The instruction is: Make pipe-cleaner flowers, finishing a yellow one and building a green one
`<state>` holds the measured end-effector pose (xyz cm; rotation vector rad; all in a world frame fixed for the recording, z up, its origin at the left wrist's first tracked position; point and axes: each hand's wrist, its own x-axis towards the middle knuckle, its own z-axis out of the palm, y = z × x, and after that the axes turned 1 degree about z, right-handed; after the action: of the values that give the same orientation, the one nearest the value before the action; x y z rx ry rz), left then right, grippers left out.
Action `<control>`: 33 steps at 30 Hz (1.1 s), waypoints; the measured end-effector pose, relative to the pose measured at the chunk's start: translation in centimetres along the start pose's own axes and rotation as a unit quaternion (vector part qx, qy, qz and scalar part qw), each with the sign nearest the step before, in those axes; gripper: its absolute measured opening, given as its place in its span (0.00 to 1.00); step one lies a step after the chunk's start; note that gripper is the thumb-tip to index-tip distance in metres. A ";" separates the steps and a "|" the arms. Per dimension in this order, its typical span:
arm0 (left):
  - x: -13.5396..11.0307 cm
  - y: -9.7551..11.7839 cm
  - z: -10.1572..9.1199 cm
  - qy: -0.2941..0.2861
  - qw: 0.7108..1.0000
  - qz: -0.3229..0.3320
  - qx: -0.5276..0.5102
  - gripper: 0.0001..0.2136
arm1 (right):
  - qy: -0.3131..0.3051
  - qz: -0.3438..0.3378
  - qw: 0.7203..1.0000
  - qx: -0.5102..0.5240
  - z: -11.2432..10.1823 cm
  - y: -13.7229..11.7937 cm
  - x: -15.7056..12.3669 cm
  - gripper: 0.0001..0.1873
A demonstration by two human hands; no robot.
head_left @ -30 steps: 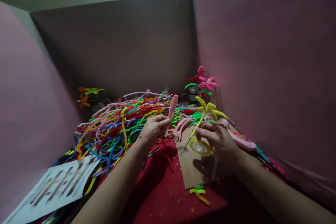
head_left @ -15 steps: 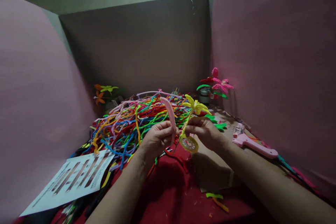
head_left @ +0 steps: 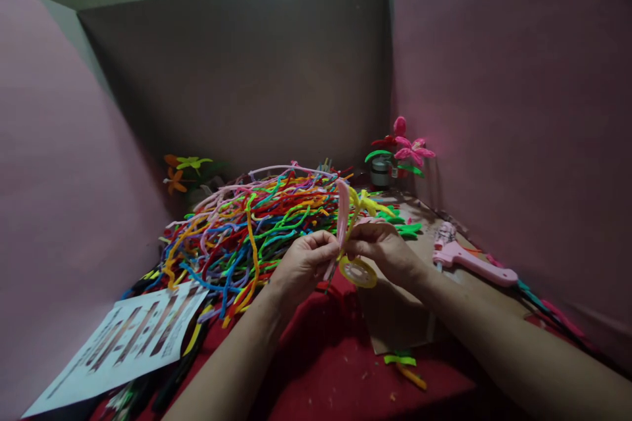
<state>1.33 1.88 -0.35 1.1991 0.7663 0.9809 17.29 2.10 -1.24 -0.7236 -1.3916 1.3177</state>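
Observation:
My left hand is closed, thumb and fingertips pinching a long pink pipe-cleaner strip that stands nearly upright. Close beside it, my right hand pinches the stem of a yellow pipe-cleaner flower. The pink strip touches or overlaps the flower's stem; which of the two I cannot tell. Below the fingertips hangs a yellow roll of tape with a pale centre. The right fingers partly hide the stem.
Behind my hands spreads a heap of coloured pipe cleaners. A pink glue gun lies at right, a printed sheet at left. Cardboard and green and orange scraps lie in front. Finished pink flowers stand behind.
My left hand has moved right and brought the pink strip against the yellow flower's stem. The view has shifted slightly, and the tape roll still hangs beneath.

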 end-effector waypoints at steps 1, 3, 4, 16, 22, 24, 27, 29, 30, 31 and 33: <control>0.0 0.0 0.1 0.007 1.000 0.002 0.014 0.11 | -0.001 0.004 1.000 0.010 -0.1 0.2 0.0 0.08; -0.2 0.0 0.4 0.021 0.999 0.009 0.045 0.12 | 0.000 0.014 0.999 0.041 -0.3 0.6 -0.1 0.09; -0.2 0.0 0.5 0.029 0.998 0.014 0.061 0.13 | 0.001 0.019 0.998 0.058 -0.3 0.8 -0.1 0.10; -1.1 -0.1 2.6 0.134 0.964 0.083 0.213 0.10 | 0.012 0.007 0.997 0.070 0.3 0.9 -0.6 0.08; -1.0 0.0 2.3 0.117 0.973 0.053 0.194 0.11 | 0.020 0.016 0.994 0.107 0.8 0.5 -0.9 0.12; -0.8 0.0 2.1 0.104 0.982 0.023 0.154 0.12 | 0.015 0.016 0.992 0.120 0.9 0.3 -1.0 0.13; -0.6 -0.1 1.8 0.091 0.992 0.001 0.088 0.12 | 0.024 0.025 0.994 0.107 0.9 0.4 -1.0 0.13; -0.6 -0.3 1.7 0.095 0.993 0.007 0.075 0.12 | 0.030 0.025 0.994 0.099 0.8 0.6 -1.0 0.13; -0.6 -0.4 1.8 0.102 0.991 0.013 0.083 0.12 | 0.033 0.023 0.995 0.095 0.7 0.7 -0.9 0.13; -0.7 -0.5 1.9 0.111 0.988 0.021 0.103 0.11 | 0.036 0.019 0.995 0.087 0.7 0.9 -0.9 0.13; -0.9 -0.7 2.1 0.129 0.975 0.051 0.171 0.09 | 0.048 0.008 0.997 0.056 0.6 1.1 -0.8 0.13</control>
<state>3.02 0.20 -0.57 1.4338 1.1226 1.1358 16.68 1.37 -2.47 -0.7127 -1.2282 1.3451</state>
